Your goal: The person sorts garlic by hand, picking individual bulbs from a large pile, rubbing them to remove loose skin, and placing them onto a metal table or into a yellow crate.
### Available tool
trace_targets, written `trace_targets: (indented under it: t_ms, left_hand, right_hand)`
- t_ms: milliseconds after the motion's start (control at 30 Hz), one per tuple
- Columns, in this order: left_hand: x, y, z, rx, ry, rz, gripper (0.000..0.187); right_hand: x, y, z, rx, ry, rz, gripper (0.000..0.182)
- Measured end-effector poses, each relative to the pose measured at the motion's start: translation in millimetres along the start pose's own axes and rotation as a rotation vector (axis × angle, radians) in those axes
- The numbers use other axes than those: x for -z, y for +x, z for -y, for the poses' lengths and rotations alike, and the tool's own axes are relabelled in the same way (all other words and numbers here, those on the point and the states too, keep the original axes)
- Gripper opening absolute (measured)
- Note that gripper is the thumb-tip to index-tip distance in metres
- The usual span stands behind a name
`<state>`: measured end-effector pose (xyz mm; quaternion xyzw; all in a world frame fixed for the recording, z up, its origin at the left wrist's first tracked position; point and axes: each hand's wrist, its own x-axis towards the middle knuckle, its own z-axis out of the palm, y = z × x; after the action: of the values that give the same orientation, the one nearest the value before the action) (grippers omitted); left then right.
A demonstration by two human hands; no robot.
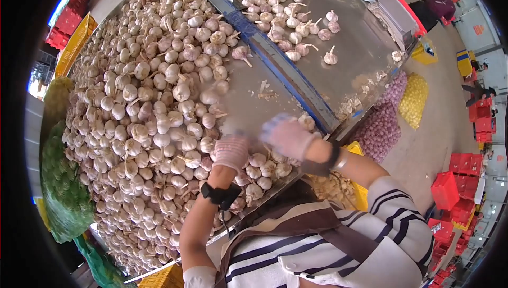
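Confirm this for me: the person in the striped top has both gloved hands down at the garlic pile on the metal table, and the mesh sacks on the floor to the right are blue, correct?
Not quite. In the head view the left hand and right hand are gloved and at the garlic pile on the metal table, but the mesh sacks on the floor are purple and yellow, not blue.

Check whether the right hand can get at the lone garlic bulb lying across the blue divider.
Probably yes: the right hand is near the blue divider, and bare metal leads to the lone garlic bulb.

Place: you are standing in a garlic sorting warehouse.
Evidence: garlic bulbs are covering metal tables; red crates are stacking up nearby.
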<state>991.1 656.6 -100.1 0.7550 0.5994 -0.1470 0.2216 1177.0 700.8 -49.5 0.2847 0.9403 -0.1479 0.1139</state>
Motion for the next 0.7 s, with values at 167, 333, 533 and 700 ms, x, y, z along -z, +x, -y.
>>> trace_targets:
  t_ms: [167, 333, 533, 700]
  left_hand:
    - [38.9, -32.2, 15.9, 0.073, -0.474, -0.243, 0.039]
    - [18.4, -68.8, 30.6, -0.149, -1.772, -0.367, 0.034]
    - [16.3, -84.3, 11.0, -0.099, -2.182, -0.201, 0.049]
    - [-8.3, -88.1, 10.0, 0.032, -2.095, -0.364, 0.052]
  right_hand:
    - [-9.9, 37.3, -10.3, -0.05, 0.243, 0.131, 0.019]
    - [-10.3, 35.4, -34.2, -0.213, 0.994, 0.015, 0.029]
    - [-5.3, 42.3, 39.3, -0.065, 0.142, 0.393, 0.025]
    - [-14.9, 46.9, 9.1, 0.03, 0.526, 0.475, 0.041]
